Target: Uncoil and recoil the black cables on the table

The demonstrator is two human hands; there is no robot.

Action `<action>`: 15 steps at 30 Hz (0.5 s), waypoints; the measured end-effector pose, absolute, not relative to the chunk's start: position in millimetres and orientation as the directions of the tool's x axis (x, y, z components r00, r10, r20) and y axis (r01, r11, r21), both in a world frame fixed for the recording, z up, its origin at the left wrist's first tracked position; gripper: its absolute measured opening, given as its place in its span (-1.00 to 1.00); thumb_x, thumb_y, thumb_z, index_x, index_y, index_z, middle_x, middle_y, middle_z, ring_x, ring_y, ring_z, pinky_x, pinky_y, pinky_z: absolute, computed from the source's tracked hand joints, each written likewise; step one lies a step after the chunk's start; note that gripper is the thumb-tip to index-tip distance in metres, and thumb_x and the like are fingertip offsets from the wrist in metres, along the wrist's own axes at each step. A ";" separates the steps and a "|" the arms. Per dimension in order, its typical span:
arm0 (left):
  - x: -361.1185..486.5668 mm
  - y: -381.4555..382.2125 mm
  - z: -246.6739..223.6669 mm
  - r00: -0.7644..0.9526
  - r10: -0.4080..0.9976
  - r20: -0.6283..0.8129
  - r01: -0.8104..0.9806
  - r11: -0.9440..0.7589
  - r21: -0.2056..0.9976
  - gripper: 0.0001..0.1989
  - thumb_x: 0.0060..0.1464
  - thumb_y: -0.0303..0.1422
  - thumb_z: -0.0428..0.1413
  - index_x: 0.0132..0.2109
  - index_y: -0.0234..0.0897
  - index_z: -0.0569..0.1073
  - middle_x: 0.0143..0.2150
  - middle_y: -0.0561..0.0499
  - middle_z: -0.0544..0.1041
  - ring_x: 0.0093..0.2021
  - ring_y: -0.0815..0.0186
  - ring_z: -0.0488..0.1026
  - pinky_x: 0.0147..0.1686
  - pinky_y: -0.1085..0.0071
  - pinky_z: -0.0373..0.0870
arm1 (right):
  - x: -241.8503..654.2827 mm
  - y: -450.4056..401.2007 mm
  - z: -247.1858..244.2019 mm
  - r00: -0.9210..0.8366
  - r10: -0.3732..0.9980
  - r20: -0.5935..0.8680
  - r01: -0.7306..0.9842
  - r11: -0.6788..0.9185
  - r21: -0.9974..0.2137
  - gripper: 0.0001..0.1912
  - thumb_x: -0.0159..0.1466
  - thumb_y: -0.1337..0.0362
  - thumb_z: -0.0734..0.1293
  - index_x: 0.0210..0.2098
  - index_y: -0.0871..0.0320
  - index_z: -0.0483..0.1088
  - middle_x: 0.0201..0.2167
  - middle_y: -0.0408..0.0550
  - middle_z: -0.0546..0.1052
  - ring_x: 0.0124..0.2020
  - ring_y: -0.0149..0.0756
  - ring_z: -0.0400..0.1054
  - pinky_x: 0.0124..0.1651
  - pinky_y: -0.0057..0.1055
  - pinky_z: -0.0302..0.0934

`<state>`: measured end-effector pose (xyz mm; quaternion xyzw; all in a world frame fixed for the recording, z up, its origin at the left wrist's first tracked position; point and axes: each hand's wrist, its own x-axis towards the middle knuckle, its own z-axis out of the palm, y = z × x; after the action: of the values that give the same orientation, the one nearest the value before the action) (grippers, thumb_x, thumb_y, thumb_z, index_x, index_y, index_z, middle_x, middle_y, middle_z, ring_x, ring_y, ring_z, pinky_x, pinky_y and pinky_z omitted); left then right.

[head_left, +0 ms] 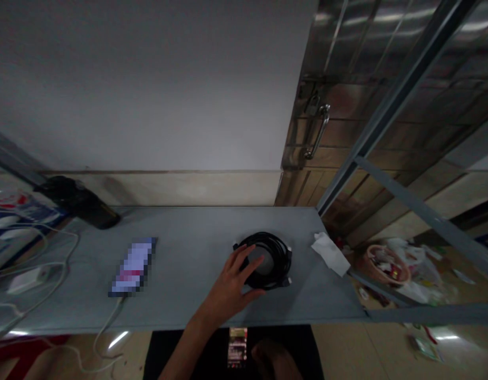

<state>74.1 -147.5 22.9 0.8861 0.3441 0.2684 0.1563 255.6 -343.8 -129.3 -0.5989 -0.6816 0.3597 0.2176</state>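
A coil of black cable (281, 258) lies on the grey tabletop (188, 264), right of the middle. Over its left side is my left hand (238, 279), palm down, with thumb and fingers spread apart; whether the fingertips touch the cable is unclear. Below the table's front edge, in deep shadow over my dark lap, my right hand (275, 359) shows dimly, and its fingers cannot be made out. Beside it, to the left, a phone with a lit screen (238, 347) rests upright in view.
Another phone (133, 266), plugged into a white cable, lies at the left. Behind it are a black bottle (83, 203) and a white charger (28, 279). A crumpled tissue (331, 253) sits at the right edge, near metal posts and a waste basket (387, 264) beyond.
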 end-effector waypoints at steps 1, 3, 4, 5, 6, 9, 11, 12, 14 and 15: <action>81.1 -142.8 17.0 0.643 0.683 0.347 0.526 -0.723 0.447 -0.24 0.32 -0.03 0.39 0.54 0.05 0.37 0.63 -0.18 0.28 0.64 -0.20 0.17 0.49 -0.30 0.38 | 261.9 -339.3 -116.7 -0.162 0.984 -0.069 0.623 0.047 -0.780 -0.74 0.52 0.35 0.26 0.03 0.01 0.58 -0.03 -0.02 0.74 0.03 -0.12 0.68 0.13 -0.30 0.52; 89.4 -135.7 3.1 0.655 0.686 0.318 0.545 -0.720 0.429 -0.25 0.28 0.11 0.37 0.48 -0.04 0.46 0.59 -0.25 0.35 0.63 -0.29 0.16 0.47 -0.41 0.35 | 274.3 -328.0 -89.3 -0.125 0.991 0.048 0.577 0.112 -0.809 -0.74 0.61 0.28 0.21 0.09 0.00 0.53 -0.01 0.01 0.72 0.04 -0.13 0.67 0.12 -0.28 0.53; 91.7 -133.4 -3.1 0.651 0.693 0.311 0.556 -0.714 0.426 -0.23 0.27 0.16 0.35 0.46 -0.09 0.47 0.56 -0.29 0.37 0.62 -0.32 0.16 0.46 -0.45 0.33 | 280.0 -320.8 -75.4 -0.113 0.989 0.095 0.561 0.143 -0.815 -0.75 0.63 0.25 0.19 0.11 -0.02 0.49 -0.03 -0.01 0.71 0.00 -0.15 0.67 0.08 -0.29 0.54; 93.1 -131.8 -8.0 0.644 0.700 0.308 0.563 -0.707 0.428 -0.21 0.27 0.20 0.33 0.45 -0.12 0.48 0.55 -0.31 0.39 0.62 -0.34 0.16 0.46 -0.47 0.30 | 285.1 -312.6 -62.2 -0.091 0.984 0.153 0.562 0.177 -0.808 -0.76 0.65 0.24 0.18 0.13 -0.03 0.47 -0.03 -0.02 0.70 0.00 -0.16 0.66 0.07 -0.28 0.54; 94.2 -130.6 -11.5 0.639 0.704 0.308 0.564 -0.702 0.434 -0.20 0.27 0.21 0.32 0.45 -0.14 0.48 0.54 -0.33 0.40 0.62 -0.35 0.16 0.46 -0.48 0.28 | 289.9 -303.2 -50.2 -0.067 0.975 0.214 0.580 0.213 -0.786 -0.77 0.65 0.25 0.19 0.16 -0.05 0.44 0.00 -0.02 0.69 0.04 -0.16 0.65 0.11 -0.26 0.54; 97.2 -126.9 -14.0 0.641 0.702 0.312 0.536 -0.700 0.472 -0.22 0.25 0.15 0.38 0.44 -0.12 0.47 0.53 -0.32 0.40 0.62 -0.33 0.16 0.48 -0.44 0.26 | 303.1 -269.4 -24.7 -0.018 0.917 0.399 0.692 0.299 -0.657 -0.72 0.62 0.31 0.22 0.26 -0.03 0.38 0.15 0.07 0.62 0.19 -0.08 0.56 0.25 -0.10 0.50; 99.9 -123.0 -12.6 0.651 0.687 0.323 0.494 -0.707 0.506 -0.22 0.22 0.06 0.44 0.45 -0.10 0.46 0.53 -0.30 0.40 0.61 -0.30 0.18 0.49 -0.39 0.26 | 311.5 -244.9 -17.3 -0.041 0.887 0.460 0.755 0.329 -0.567 -0.64 0.57 0.34 0.28 0.32 0.03 0.35 0.23 0.15 0.57 0.26 0.00 0.50 0.31 0.01 0.47; 101.3 -120.6 -12.1 0.653 0.680 0.334 0.470 -0.710 0.525 -0.23 0.22 0.02 0.45 0.45 -0.09 0.45 0.52 -0.30 0.40 0.60 -0.29 0.20 0.50 -0.38 0.26 | 315.3 -233.2 -15.7 -0.073 0.883 0.463 0.777 0.342 -0.529 -0.59 0.53 0.36 0.32 0.34 0.07 0.34 0.25 0.18 0.55 0.28 0.05 0.48 0.34 0.07 0.44; 103.0 -115.9 -12.1 0.642 0.675 0.363 0.428 -0.709 0.560 -0.26 0.26 -0.06 0.43 0.47 -0.08 0.42 0.50 -0.30 0.41 0.58 -0.24 0.25 0.51 -0.34 0.28 | 321.1 -212.6 -15.3 -0.169 0.893 0.418 0.805 0.369 -0.465 -0.53 0.44 0.36 0.44 0.30 0.10 0.38 0.24 0.19 0.55 0.28 0.11 0.46 0.36 0.14 0.41; 102.8 -113.9 -12.6 0.627 0.681 0.379 0.417 -0.704 0.576 -0.27 0.30 -0.09 0.40 0.49 -0.08 0.38 0.49 -0.30 0.41 0.56 -0.20 0.28 0.51 -0.31 0.30 | 323.0 -204.0 -15.7 -0.212 0.899 0.384 0.817 0.379 -0.434 -0.54 0.39 0.35 0.50 0.24 0.10 0.43 0.20 0.17 0.57 0.25 0.13 0.47 0.35 0.16 0.40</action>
<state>102.8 -113.9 -12.6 0.8740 0.3140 0.2966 0.2228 323.0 -204.0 -15.7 -0.5532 -0.7755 0.0685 0.2964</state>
